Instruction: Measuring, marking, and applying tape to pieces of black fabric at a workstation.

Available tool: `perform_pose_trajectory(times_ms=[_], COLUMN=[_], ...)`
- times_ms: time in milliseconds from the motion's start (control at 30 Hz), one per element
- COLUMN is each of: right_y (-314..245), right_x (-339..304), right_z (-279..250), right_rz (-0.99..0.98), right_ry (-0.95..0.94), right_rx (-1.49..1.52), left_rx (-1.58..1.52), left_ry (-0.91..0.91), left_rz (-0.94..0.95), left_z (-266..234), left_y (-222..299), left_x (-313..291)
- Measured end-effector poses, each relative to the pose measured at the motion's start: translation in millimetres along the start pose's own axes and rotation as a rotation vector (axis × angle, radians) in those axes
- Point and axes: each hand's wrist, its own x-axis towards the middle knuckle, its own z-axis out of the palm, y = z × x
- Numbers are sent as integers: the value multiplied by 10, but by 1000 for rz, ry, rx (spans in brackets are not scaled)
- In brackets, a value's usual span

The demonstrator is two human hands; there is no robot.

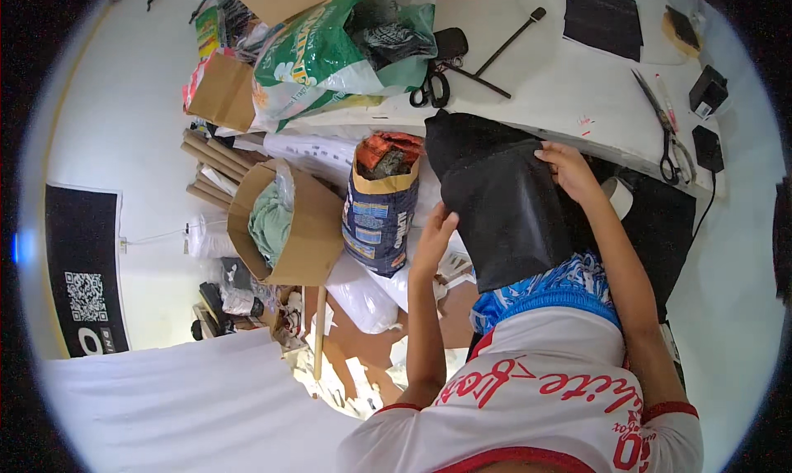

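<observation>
A black sheet of smooth, slightly shiny material (513, 213) hangs over my lap and up against the edge of the white table. My left hand (434, 238) has its left edge, thumb showing and some fingers hidden behind. At the upper right edge, my right hand (568, 167) pinches the sheet with its fingertips on top. The far end of the sheet narrows to a corner near the table's edge. Whether it is one layer or several I cannot tell.
On the white table (528, 93) lie black-handled scissors (431, 89), a black T-shaped rod (503, 56), large shears (660, 126), a small black box (708, 92) and black sheets (602, 19). Left stand a blue bag (379, 217), a cardboard box with green cloth (309, 246) and a green plastic bag (322, 64).
</observation>
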Motion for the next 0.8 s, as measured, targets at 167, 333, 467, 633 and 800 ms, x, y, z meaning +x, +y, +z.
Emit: perform_pose_trajectory(times_ms=[167,333,467,633,800], right_y=[-60,35,-174,-308,-368], right_x=[-61,89,3,2,44], right_z=[182,30,140,49,89], right_rz=[-71,-220,-132,38,206], right_ry=[-49,-67,-139,-233,-231], right_rx=[-219,-372,-427,-182,-3], left_rx=[-378,-333,-234,-211,23], left_ry=[128,9,-60,-94,-78], left_rz=[-193,-86,-84,-66,-110], left_z=[-169,-257,-430,-457,-476], left_y=[-277,-72,-83,-87,108], left_x=[343,545,485,417,372])
